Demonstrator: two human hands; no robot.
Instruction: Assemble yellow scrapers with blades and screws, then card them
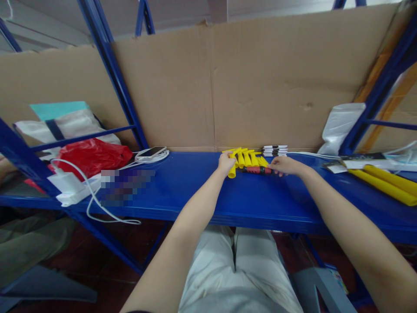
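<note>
My left hand (226,163) is closed at the left end of a row of yellow rolled pieces, its fingers around a yellow tube (232,172) whose open end faces me. Several more yellow rolled pieces (248,160) lie side by side just to its right. In front of them rests a red and black cylindrical tool (257,170), lying flat on the table. My right hand (284,166) is at the right end of this row, fingers curled together near the tool's black tip and a yellow edge. What those fingers pinch is too small to tell.
The blue table (185,182) backs onto a cardboard wall (254,78). A small white and black stack (275,150) stands behind my right hand. Yellow sheets (387,184) lie at right. A phone (152,152), white cables, a power strip (76,195) and a red bag (94,156) occupy the left.
</note>
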